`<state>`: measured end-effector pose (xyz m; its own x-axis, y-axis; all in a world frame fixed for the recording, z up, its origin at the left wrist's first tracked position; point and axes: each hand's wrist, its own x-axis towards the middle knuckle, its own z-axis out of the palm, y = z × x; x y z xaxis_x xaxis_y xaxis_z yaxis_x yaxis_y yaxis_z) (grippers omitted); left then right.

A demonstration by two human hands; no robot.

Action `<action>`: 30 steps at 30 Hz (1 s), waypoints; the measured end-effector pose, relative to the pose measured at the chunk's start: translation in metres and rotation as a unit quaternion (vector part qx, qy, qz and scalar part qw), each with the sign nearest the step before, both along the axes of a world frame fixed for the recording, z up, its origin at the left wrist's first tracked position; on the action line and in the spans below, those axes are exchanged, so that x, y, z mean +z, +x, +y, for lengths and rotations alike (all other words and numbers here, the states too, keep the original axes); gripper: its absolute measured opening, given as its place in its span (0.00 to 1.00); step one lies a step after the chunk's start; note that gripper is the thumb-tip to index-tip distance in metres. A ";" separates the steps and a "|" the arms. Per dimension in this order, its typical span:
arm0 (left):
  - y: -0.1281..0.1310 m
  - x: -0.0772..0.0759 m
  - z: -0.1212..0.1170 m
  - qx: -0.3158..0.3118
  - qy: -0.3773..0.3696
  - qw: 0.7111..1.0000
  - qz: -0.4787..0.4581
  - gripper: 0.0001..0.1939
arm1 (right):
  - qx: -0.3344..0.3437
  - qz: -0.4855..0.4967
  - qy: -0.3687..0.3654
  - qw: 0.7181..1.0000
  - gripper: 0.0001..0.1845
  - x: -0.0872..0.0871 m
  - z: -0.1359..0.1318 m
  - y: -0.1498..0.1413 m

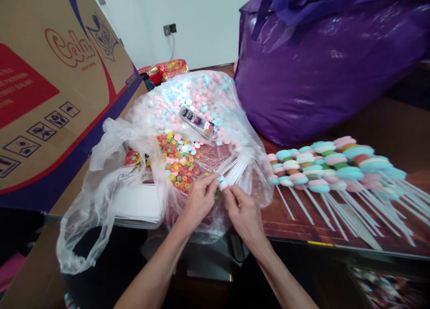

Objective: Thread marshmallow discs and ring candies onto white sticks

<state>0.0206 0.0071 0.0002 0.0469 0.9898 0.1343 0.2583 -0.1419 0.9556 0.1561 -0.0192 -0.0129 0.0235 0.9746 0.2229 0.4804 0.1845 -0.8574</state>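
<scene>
Here at the table's [285, 219] near edge, left hand [202, 195] and right hand [243, 210] pinch candies [222, 182], pieces pressed between both hands' fingertips, white sticks [237, 169] just beyond.

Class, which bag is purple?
The large handled bag on the right; it is opaque, unlike the see-through bag holding pink and blue sweets.
</scene>
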 end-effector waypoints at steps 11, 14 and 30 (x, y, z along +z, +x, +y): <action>-0.025 0.023 0.061 0.163 0.018 0.898 0.408 0.17 | 0.014 0.021 -0.029 0.999 0.20 -0.002 0.001 -0.002; -0.022 0.023 0.066 0.142 -0.010 0.885 0.444 0.15 | 0.018 0.023 -0.024 0.999 0.19 -0.002 0.001 -0.002; -0.032 0.011 0.041 0.052 -0.105 0.957 -0.264 0.15 | 0.073 0.133 -0.035 0.988 0.17 -0.001 -0.002 -0.003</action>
